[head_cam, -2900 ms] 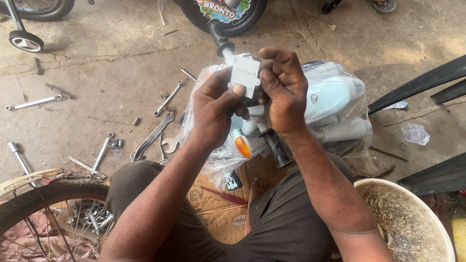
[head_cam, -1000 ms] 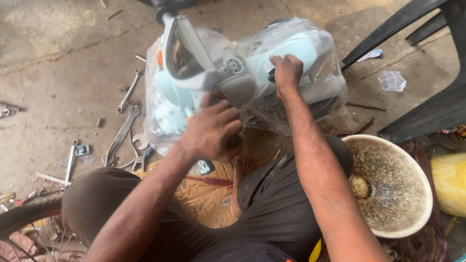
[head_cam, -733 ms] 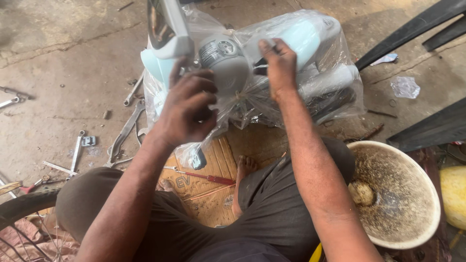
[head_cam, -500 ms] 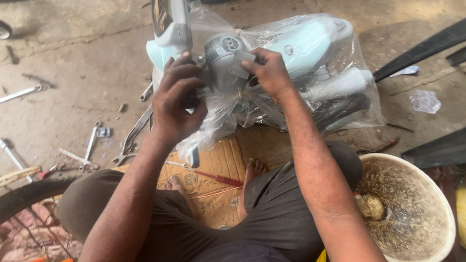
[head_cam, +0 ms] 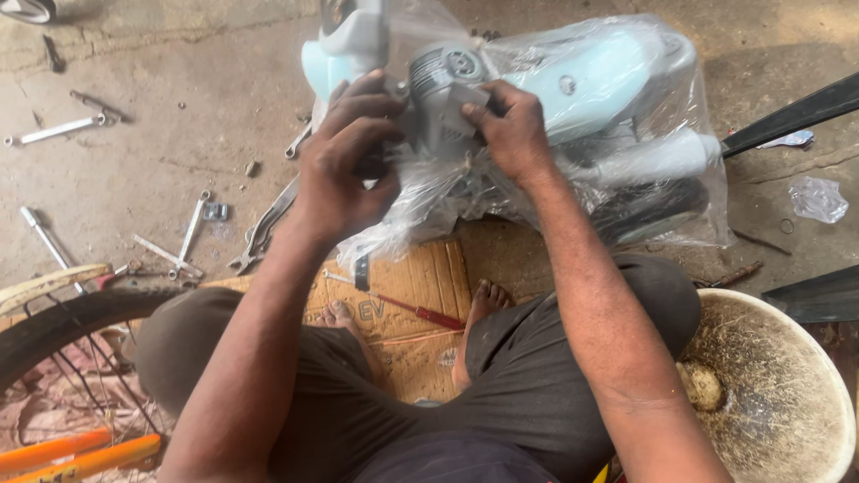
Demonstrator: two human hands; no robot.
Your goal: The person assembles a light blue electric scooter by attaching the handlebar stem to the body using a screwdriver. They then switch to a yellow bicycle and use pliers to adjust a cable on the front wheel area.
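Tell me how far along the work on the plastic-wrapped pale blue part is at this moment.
Looks done: spanners lie scattered on the concrete floor and a red-handled screwdriver rests on the cardboard. In hand: the left hand and right hand grip a grey round fitting on the pale blue part. Left: the clear plastic wrap mostly covers the part.

Both forearms extend forward from the lower frame, converging. Left hand (head_cam: pixel 344 165): back toward camera, fingers curled inward, knuckles raised. Right hand (head_cam: pixel 506 130): wrist slightly bent, fingers flexed, thumb pressed leftward. Hands close together, not touching. Legs crossed, bare feet.
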